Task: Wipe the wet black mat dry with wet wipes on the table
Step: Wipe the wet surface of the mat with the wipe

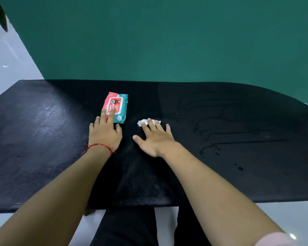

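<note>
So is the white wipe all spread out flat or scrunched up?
Scrunched up. The white wipe shows as a small crumpled lump under the fingertips of the right hand, which presses it on the black mat.

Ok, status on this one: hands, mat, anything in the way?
Left hand flat, fingers on wipes pack. Right hand open, pressing white wipe on black mat. Water streaks remain right of the wipe. Nothing in the way.
</note>
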The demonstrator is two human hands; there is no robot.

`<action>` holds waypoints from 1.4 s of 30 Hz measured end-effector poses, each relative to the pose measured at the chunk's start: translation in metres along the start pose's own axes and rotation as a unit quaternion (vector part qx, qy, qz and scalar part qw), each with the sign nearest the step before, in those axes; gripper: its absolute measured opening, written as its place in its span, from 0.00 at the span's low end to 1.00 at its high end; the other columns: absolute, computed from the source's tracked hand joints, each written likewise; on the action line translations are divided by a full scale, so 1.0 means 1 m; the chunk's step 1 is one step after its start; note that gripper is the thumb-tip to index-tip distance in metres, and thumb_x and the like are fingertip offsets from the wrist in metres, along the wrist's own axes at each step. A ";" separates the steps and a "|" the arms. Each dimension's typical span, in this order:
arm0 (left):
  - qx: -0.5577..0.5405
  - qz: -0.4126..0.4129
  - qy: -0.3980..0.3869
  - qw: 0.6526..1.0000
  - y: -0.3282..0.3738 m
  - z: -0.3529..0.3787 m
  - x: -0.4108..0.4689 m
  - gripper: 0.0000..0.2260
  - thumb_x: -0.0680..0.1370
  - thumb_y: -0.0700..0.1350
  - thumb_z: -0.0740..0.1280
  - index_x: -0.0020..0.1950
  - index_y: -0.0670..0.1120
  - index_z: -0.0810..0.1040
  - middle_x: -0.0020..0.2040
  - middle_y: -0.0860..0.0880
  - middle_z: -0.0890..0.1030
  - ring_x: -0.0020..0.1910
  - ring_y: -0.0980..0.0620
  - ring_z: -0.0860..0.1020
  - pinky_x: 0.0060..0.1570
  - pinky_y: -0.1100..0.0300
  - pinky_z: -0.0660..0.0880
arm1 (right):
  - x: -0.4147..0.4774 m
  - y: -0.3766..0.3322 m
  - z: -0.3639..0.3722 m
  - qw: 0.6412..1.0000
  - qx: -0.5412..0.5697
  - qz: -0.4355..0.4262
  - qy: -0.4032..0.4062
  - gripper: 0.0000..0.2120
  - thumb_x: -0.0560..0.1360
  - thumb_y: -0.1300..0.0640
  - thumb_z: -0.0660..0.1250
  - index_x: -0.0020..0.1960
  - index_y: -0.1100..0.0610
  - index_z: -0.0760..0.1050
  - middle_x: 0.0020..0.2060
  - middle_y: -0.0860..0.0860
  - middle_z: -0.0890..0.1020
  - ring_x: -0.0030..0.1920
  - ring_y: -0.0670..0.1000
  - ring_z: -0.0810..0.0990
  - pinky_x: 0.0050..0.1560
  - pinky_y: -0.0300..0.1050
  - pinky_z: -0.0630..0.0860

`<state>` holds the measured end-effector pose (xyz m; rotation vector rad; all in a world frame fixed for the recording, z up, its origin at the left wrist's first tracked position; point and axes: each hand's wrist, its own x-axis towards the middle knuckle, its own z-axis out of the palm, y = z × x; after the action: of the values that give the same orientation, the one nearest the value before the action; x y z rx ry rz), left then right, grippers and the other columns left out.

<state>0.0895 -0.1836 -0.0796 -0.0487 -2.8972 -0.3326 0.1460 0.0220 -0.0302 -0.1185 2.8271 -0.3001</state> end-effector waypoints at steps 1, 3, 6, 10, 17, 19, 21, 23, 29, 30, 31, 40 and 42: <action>-0.001 0.000 0.001 1.000 0.000 0.000 -0.001 0.30 0.84 0.54 0.57 0.86 0.53 0.52 0.85 0.43 0.58 0.79 0.38 0.64 0.76 0.36 0.62 | 0.008 -0.002 -0.004 1.000 -0.005 0.004 -0.001 0.41 0.81 0.27 0.43 0.87 0.46 0.41 0.86 0.47 0.39 0.85 0.53 0.36 0.81 0.66 0.34; -0.002 -0.001 0.003 1.000 0.001 -0.001 -0.001 0.31 0.84 0.54 0.57 0.86 0.53 0.52 0.85 0.43 0.57 0.79 0.38 0.64 0.77 0.36 0.62 | 0.024 -0.005 -0.011 1.000 -0.013 0.012 -0.003 0.40 0.81 0.27 0.43 0.87 0.46 0.42 0.86 0.47 0.40 0.85 0.55 0.37 0.81 0.67 0.34; 0.000 0.000 0.007 1.000 0.001 -0.001 -0.001 0.30 0.84 0.54 0.58 0.86 0.53 0.52 0.85 0.43 0.58 0.79 0.37 0.64 0.77 0.36 0.62 | 0.041 -0.007 -0.021 1.000 -0.020 0.023 -0.005 0.40 0.81 0.27 0.44 0.87 0.46 0.43 0.86 0.47 0.41 0.85 0.56 0.38 0.81 0.68 0.34; -0.005 -0.002 0.008 1.000 0.002 -0.001 0.000 0.30 0.84 0.54 0.57 0.86 0.52 0.53 0.84 0.43 0.58 0.79 0.37 0.64 0.77 0.36 0.62 | 0.046 -0.001 -0.025 1.000 -0.003 0.018 -0.014 0.38 0.82 0.30 0.45 0.87 0.45 0.43 0.86 0.45 0.41 0.85 0.53 0.37 0.81 0.67 0.35; 0.000 -0.005 0.009 1.000 0.002 -0.002 0.000 0.30 0.84 0.55 0.58 0.85 0.52 0.53 0.84 0.43 0.59 0.79 0.38 0.65 0.77 0.37 0.63 | 0.004 0.017 -0.017 1.000 0.008 -0.028 0.003 0.36 0.84 0.33 0.47 0.87 0.47 0.44 0.86 0.45 0.42 0.85 0.47 0.39 0.82 0.64 0.36; 0.000 -0.007 0.010 1.000 0.003 -0.003 0.000 0.30 0.84 0.55 0.58 0.85 0.52 0.54 0.84 0.43 0.59 0.78 0.37 0.65 0.76 0.36 0.63 | -0.018 0.018 -0.008 0.999 -0.012 -0.047 0.022 0.37 0.84 0.32 0.47 0.87 0.48 0.45 0.86 0.46 0.44 0.85 0.48 0.41 0.82 0.64 0.37; -0.003 -0.009 0.008 1.000 0.003 -0.003 0.000 0.30 0.84 0.55 0.58 0.85 0.52 0.54 0.84 0.42 0.59 0.78 0.37 0.65 0.76 0.36 0.63 | -0.041 0.018 0.002 0.997 -0.024 -0.064 0.041 0.37 0.83 0.32 0.46 0.87 0.48 0.46 0.86 0.46 0.45 0.85 0.49 0.42 0.83 0.64 0.38; -0.004 -0.008 0.004 1.000 0.004 -0.004 -0.001 0.30 0.84 0.55 0.58 0.85 0.52 0.54 0.84 0.42 0.58 0.78 0.37 0.65 0.76 0.36 0.63 | -0.062 0.020 0.011 0.995 -0.032 -0.077 0.053 0.38 0.83 0.31 0.45 0.87 0.48 0.46 0.86 0.47 0.46 0.85 0.50 0.42 0.83 0.64 0.38; -0.007 -0.005 0.002 1.000 0.003 -0.006 -0.003 0.30 0.84 0.54 0.57 0.85 0.52 0.54 0.84 0.42 0.59 0.78 0.37 0.65 0.76 0.37 0.62 | -0.117 0.020 0.040 0.989 -0.055 -0.099 0.092 0.40 0.82 0.30 0.44 0.87 0.51 0.45 0.86 0.49 0.49 0.85 0.52 0.46 0.83 0.64 0.41; -0.006 -0.005 0.001 1.000 0.004 -0.007 -0.003 0.30 0.84 0.54 0.57 0.85 0.52 0.54 0.84 0.42 0.59 0.78 0.37 0.65 0.76 0.37 0.62 | -0.126 0.019 0.043 0.989 -0.058 -0.101 0.095 0.40 0.82 0.30 0.44 0.87 0.51 0.44 0.86 0.49 0.49 0.85 0.52 0.46 0.83 0.64 0.41; -0.005 -0.004 -0.001 1.000 0.004 -0.007 -0.003 0.30 0.84 0.54 0.57 0.85 0.52 0.54 0.84 0.42 0.59 0.79 0.37 0.65 0.76 0.37 0.62 | -0.134 0.019 0.045 0.988 -0.058 -0.104 0.096 0.40 0.82 0.30 0.44 0.87 0.51 0.43 0.86 0.49 0.49 0.85 0.52 0.45 0.83 0.64 0.42; -0.008 -0.003 -0.006 1.000 0.002 -0.006 -0.003 0.30 0.84 0.55 0.57 0.85 0.52 0.53 0.84 0.42 0.59 0.78 0.37 0.65 0.76 0.37 0.62 | -0.191 0.015 0.060 0.987 -0.054 -0.120 0.088 0.40 0.83 0.31 0.46 0.87 0.52 0.48 0.86 0.49 0.49 0.85 0.51 0.46 0.83 0.65 0.45; -0.010 -0.002 -0.006 1.000 0.002 -0.007 -0.003 0.30 0.84 0.55 0.57 0.85 0.52 0.53 0.84 0.42 0.59 0.78 0.37 0.65 0.76 0.36 0.62 | -0.199 0.013 0.061 0.987 -0.062 -0.120 0.091 0.40 0.82 0.30 0.47 0.87 0.53 0.48 0.86 0.50 0.49 0.85 0.52 0.47 0.83 0.65 0.46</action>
<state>0.0940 -0.1834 -0.0737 -0.0478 -2.9068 -0.3623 0.3533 0.0452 -0.0341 -0.4847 3.0153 -0.1935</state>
